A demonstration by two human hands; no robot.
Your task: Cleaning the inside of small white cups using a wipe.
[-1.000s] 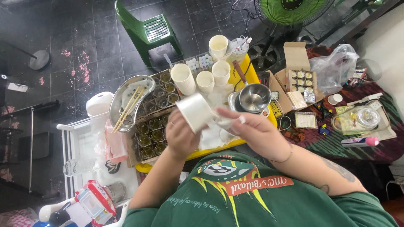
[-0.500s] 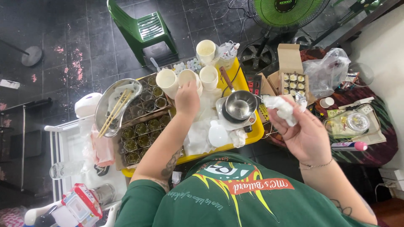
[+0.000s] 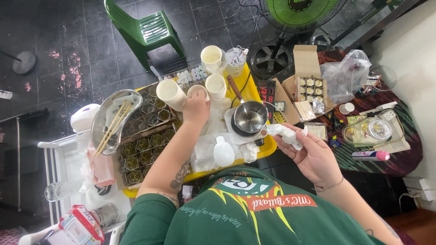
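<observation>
My left hand (image 3: 196,109) reaches over the yellow tray (image 3: 268,146) and rests on a white paper cup (image 3: 198,90) standing among other white cups (image 3: 169,94). My right hand (image 3: 309,152) hovers right of the tray, closed on a crumpled white tissue (image 3: 285,134). A small steel saucepan (image 3: 249,118) sits on a little hot plate between the hands. White tissues (image 3: 205,147) and a white scoop (image 3: 223,153) lie on the tray near me.
A cardboard tray of small glass jars (image 3: 145,145) and a steel dish with chopsticks (image 3: 111,120) are at the left. An open box of filled jars (image 3: 311,86), a plastic bag (image 3: 347,75), a green chair (image 3: 145,29) and a fan (image 3: 297,11) stand beyond.
My left hand set the cup down upright among the other cups and stays on it. My right hand moved away right with the tissue, then came back toward the tray's right edge.
</observation>
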